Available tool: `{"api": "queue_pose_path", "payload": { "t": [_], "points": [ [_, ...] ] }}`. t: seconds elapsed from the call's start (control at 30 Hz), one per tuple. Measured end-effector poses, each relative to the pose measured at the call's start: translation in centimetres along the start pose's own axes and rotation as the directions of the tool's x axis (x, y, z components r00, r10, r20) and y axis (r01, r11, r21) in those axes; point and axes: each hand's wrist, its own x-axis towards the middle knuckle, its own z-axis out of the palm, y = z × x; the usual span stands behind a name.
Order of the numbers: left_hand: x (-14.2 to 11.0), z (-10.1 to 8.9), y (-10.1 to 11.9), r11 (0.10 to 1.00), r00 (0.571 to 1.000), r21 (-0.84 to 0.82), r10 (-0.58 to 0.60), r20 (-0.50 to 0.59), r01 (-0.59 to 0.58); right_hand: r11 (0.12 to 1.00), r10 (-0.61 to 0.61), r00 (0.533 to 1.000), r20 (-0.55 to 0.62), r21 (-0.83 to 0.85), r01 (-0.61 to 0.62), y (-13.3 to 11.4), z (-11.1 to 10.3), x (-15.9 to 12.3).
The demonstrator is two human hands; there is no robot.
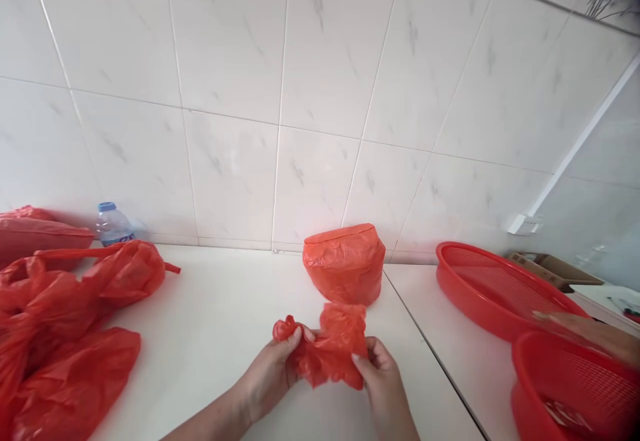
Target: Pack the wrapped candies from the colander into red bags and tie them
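Observation:
A crumpled red plastic bag is stretched between my two hands, above the white tabletop. My left hand grips its bunched left end, with a twisted bit poking out above the thumb. On the other side my right hand pinches the bag's right edge between thumb and fingers. Just beyond the hands, a filled red plastic bag stands against the tiled wall; its contents are hidden.
Several red plastic bags are heaped at the left, near a blue-capped water bottle. At the right stand a large red sieve basket and a second red basket with something inside. A cardboard box sits behind them. A seam crosses the table.

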Motion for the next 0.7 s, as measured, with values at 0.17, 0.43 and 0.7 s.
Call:
{"api": "queue_pose_path", "payload": {
  "t": [0.17, 0.43, 0.7],
  "points": [
    [0.1, -0.2, 1.9, 0.969, 0.985, 0.220, 0.137, -0.102, -0.112, 0.990, 0.009, 0.984, -0.179, -0.135, -0.033, -2.0, -1.9, 0.0],
    [-0.1, -0.8, 3.8, 0.960, 0.966, 0.241, 0.189, -0.175, -0.145, 1.000, 0.016, 0.940, -0.341, 0.015, -0.011, -3.6, -5.0, 0.3],
    [0.2, -1.4, 2.1, 0.987, 0.976, 0.152, 0.085, -0.201, -0.055, 0.896, -0.312, 0.847, -0.431, -0.429, 0.112, -3.9, -1.7, -1.6]
  ]
}}
